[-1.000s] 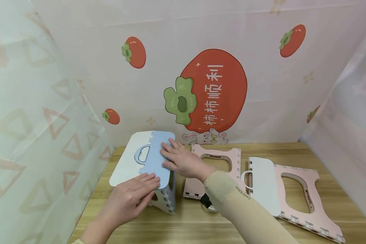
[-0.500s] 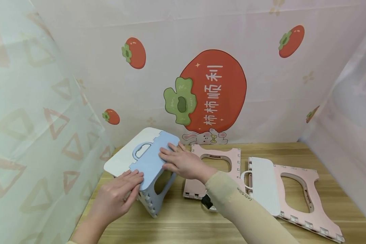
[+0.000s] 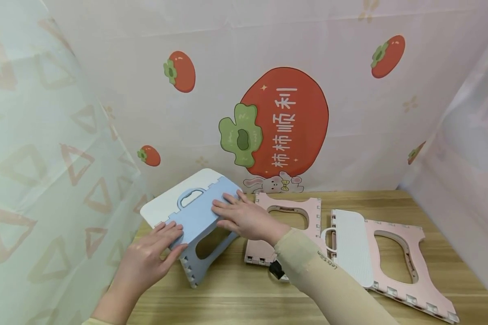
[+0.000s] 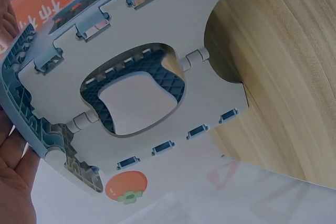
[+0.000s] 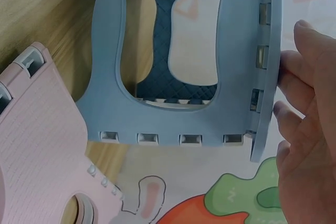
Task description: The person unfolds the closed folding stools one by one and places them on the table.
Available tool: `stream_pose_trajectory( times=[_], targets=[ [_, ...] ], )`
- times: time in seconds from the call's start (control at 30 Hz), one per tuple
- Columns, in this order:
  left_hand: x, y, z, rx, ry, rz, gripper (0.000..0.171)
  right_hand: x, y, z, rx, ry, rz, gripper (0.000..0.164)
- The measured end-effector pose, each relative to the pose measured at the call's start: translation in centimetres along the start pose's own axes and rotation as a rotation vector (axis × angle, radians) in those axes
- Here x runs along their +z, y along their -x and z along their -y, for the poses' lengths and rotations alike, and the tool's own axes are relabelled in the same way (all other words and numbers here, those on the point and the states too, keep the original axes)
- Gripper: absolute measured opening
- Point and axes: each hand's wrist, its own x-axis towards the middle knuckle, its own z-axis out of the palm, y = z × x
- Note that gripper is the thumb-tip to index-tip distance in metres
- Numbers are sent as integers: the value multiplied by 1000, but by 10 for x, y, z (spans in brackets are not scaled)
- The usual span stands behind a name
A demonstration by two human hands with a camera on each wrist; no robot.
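Observation:
A blue and white folding step stool (image 3: pixel 199 221) stands unfolded at the table's left, turned at an angle. Its seat has a blue half, a white half and a blue carry handle (image 3: pixel 192 197). My left hand (image 3: pixel 146 255) lies with its fingers on the near left corner of the seat, thumb along the front edge. At the right end of the blue half rests my right hand (image 3: pixel 246 216), fingers fairly straight. The left wrist view shows the stool's white end panel (image 4: pixel 142 24) with an oval opening. In the right wrist view, the blue leg panel (image 5: pixel 107 114) faces the camera.
Two pink folding stools lie flat to the right: a pink one (image 3: pixel 286 197) behind my right forearm and a pink and white one (image 3: pixel 351 243) farther right. The wooden table (image 3: pixel 227 298) meets printed cloth walls (image 3: pixel 211 122) at the back and sides.
The stool has turned clockwise, bringing its blue leg panel round toward the front. My left hand has moved left with its near corner; my right hand has stayed nearly in place.

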Motion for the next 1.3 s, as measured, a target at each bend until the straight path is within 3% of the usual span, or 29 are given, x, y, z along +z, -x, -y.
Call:
stream_pose_trajectory(
  times=[0.13,0.57,0.87,1.3],
  targets=[
    [-2,3,2,-40,-19,44,57,0,0,0,-9,-10,6,55],
    [-2,5,8,-90,-45,47,59,-1,4,0,-38,-29,17,54],
    [-2,7,16,-69,-36,34,59,-1,7,0,-24,-60,29,54],
    [1,12,29,-21,-65,2,53,3,15,4,-87,-57,-8,53]
  ],
)
